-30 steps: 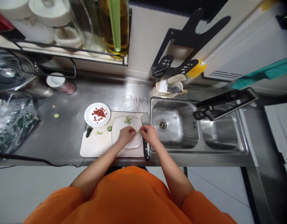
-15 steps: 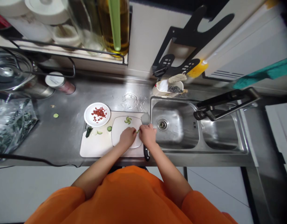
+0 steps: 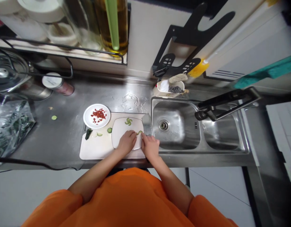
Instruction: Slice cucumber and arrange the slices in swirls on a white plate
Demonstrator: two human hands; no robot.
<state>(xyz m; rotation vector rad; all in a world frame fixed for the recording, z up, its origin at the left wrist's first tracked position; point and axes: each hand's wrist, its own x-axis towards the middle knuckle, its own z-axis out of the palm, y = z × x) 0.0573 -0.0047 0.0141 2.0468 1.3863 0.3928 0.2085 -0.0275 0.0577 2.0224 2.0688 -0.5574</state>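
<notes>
Close together over the right part of a white square plate [image 3: 118, 138], both my hands have their fingertips at small green-edged cucumber slices [image 3: 139, 132]. My left hand [image 3: 127, 142] is closed, pinching at the left end of them. From the right, my right hand [image 3: 150, 146] has its closed fingers on the other end. A ring of curved cucumber slices [image 3: 128, 121] lies near the plate's top edge. Under the plate is a white cutting board [image 3: 93, 153]. A wide knife blade [image 3: 147, 122] rests beyond my right hand, which hides its handle.
Left of the square plate are a cucumber end [image 3: 109, 130], a dark green piece [image 3: 88, 134] and a round plate [image 3: 87, 111] with red bits. A double sink [image 3: 178, 126] with a black faucet [image 3: 221, 102] adjoins on the right. A bagged green vegetable [image 3: 12, 129] lies far left.
My right hand has shifted slightly down, baring more of the knife blade and covering its handle. The cucumber slices between my fingertips show more clearly. The view has moved slightly.
</notes>
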